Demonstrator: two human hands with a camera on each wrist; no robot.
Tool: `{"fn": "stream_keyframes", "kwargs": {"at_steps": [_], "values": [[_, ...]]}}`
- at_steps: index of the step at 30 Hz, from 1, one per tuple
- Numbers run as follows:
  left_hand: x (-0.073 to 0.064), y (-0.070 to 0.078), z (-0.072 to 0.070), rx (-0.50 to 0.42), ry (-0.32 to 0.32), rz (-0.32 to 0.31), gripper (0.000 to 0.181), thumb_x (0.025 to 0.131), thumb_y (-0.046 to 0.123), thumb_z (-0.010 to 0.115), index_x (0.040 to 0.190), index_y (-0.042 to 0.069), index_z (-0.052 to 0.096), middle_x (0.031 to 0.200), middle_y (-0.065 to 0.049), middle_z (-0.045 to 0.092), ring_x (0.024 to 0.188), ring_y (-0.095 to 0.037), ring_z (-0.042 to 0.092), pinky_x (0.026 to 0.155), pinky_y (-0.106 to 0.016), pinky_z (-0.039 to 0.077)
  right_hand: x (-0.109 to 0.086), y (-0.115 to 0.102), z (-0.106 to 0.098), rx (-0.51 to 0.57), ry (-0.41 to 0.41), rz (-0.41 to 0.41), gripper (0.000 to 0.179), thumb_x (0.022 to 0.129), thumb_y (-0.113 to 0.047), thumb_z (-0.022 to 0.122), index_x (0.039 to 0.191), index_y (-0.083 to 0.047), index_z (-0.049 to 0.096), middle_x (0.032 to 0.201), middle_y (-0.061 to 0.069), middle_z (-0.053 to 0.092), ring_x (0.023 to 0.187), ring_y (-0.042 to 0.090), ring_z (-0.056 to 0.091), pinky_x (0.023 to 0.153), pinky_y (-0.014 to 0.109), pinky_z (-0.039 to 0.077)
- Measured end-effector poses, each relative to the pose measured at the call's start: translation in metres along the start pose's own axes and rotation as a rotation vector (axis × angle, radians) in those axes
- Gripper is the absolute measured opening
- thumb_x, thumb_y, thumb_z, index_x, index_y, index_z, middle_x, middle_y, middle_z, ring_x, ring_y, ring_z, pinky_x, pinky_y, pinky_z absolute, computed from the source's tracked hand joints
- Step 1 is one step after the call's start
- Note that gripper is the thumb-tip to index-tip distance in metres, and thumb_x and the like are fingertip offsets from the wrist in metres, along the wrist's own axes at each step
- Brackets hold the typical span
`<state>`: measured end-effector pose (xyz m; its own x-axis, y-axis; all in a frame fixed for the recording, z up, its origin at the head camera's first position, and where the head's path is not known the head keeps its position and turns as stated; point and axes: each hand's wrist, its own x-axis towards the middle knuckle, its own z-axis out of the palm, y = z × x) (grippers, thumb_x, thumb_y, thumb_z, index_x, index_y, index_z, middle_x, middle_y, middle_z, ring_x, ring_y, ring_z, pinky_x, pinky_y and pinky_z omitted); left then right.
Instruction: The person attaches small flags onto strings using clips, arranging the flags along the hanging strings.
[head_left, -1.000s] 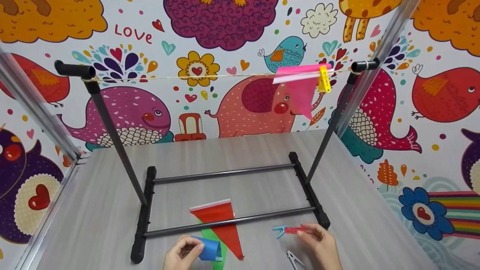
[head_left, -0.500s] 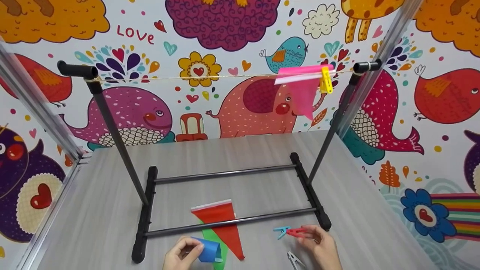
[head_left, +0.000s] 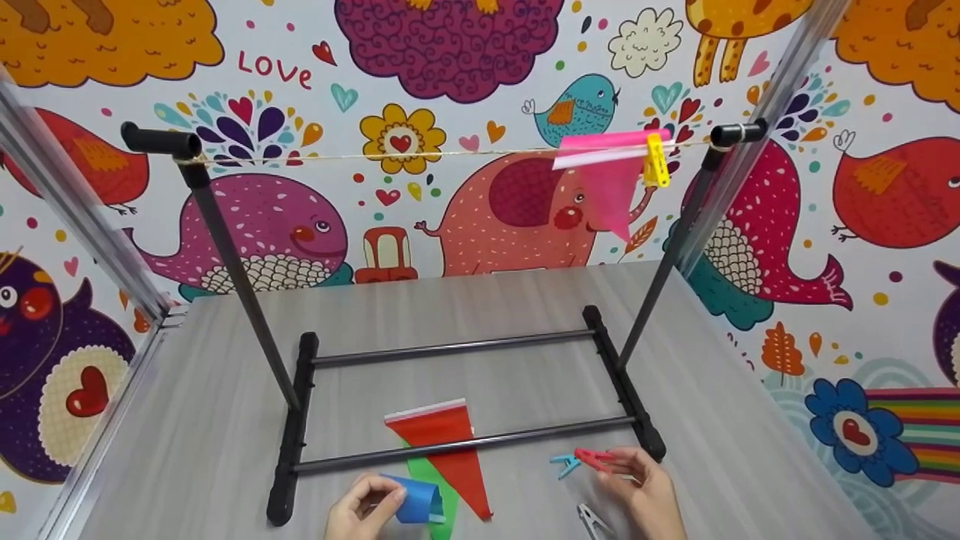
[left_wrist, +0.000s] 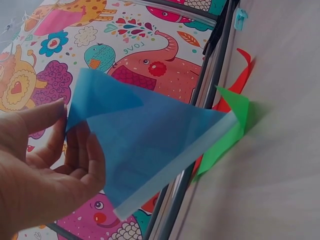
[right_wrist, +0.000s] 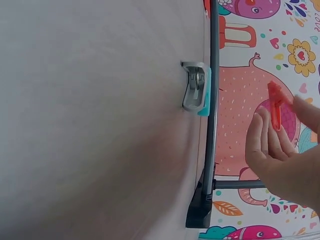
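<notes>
My left hand (head_left: 364, 506) pinches a blue pennant (head_left: 417, 501) between thumb and fingers. In the left wrist view the pennant curls at the held end, with a pale strip along its wide edge. A red clothespin (head_left: 592, 458) is pinched in my right hand (head_left: 643, 491), raised in the right wrist view. Below it on the table lie a light blue clothespin (head_left: 565, 466) and a grey clothespin (head_left: 590, 519). A red pennant (head_left: 450, 457) overlaps a green pennant (head_left: 428, 472) on the table, partly under the stand's front bar.
A black stand (head_left: 298, 420) with two uprights carries a string (head_left: 315, 156) across its top. From the string's right part hangs a pink pennant (head_left: 600, 180), held by a yellow clothespin (head_left: 656, 163). A patterned wall (head_left: 465, 67) rises behind.
The red clothespin has turned in my right fingers, so its two legs show apart. My left hand keeps its hold on the blue pennant. The head view has shifted slightly.
</notes>
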<state>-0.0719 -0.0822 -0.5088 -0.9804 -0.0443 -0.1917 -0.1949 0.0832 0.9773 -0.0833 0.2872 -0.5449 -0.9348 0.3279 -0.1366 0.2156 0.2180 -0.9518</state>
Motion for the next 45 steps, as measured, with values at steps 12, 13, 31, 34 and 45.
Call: {"fn": "stream_keyframes", "kwargs": {"at_steps": [12, 13, 31, 34, 45], "values": [[0.0, -0.001, 0.001, -0.017, 0.011, -0.059, 0.029, 0.085, 0.021, 0.072, 0.096, -0.004, 0.063, 0.092, -0.008, 0.058, 0.084, -0.018, 0.055, 0.071, -0.025, 0.048, -0.001, -0.001, 0.004, -0.123, 0.057, -0.069, 0.035, 0.079, -0.015, 0.079, 0.104, 0.003, 0.063, 0.087, 0.007, 0.066, 0.078, 0.012, 0.062, 0.067, 0.023, 0.049], [0.0, -0.002, 0.001, -0.019, 0.008, -0.064, 0.029, 0.085, 0.021, 0.071, 0.096, -0.004, 0.062, 0.092, -0.007, 0.059, 0.084, -0.018, 0.055, 0.071, -0.025, 0.048, -0.001, -0.001, 0.005, -0.129, 0.057, -0.065, 0.034, 0.079, -0.016, 0.079, 0.103, 0.003, 0.063, 0.087, 0.006, 0.066, 0.078, 0.012, 0.062, 0.067, 0.023, 0.05], [-0.001, -0.001, -0.003, -0.007, 0.004, -0.074, 0.029, 0.085, 0.022, 0.071, 0.099, -0.003, 0.063, 0.09, -0.007, 0.062, 0.084, -0.018, 0.056, 0.072, -0.026, 0.047, -0.002, 0.002, 0.007, -0.076, 0.004, -0.137, 0.034, 0.072, 0.002, 0.079, 0.102, 0.004, 0.062, 0.095, 0.014, 0.068, 0.082, 0.012, 0.064, 0.07, 0.024, 0.052], [-0.002, -0.001, -0.004, -0.006, -0.007, -0.048, 0.032, 0.086, 0.024, 0.071, 0.101, -0.003, 0.065, 0.092, -0.008, 0.064, 0.084, -0.018, 0.058, 0.073, -0.026, 0.048, -0.002, 0.0, 0.006, -0.089, 0.046, -0.114, 0.037, 0.075, -0.008, 0.081, 0.104, 0.004, 0.062, 0.096, 0.013, 0.068, 0.083, 0.011, 0.064, 0.069, 0.024, 0.051], [-0.003, -0.003, -0.009, -0.019, -0.053, 0.007, 0.032, 0.089, 0.013, 0.064, 0.111, -0.011, 0.063, 0.103, -0.014, 0.066, 0.087, -0.013, 0.061, 0.076, -0.023, 0.049, -0.002, -0.005, 0.007, -0.124, 0.089, -0.025, 0.04, 0.082, -0.023, 0.076, 0.11, 0.003, 0.062, 0.09, 0.006, 0.067, 0.078, 0.01, 0.06, 0.068, 0.023, 0.049]]}}
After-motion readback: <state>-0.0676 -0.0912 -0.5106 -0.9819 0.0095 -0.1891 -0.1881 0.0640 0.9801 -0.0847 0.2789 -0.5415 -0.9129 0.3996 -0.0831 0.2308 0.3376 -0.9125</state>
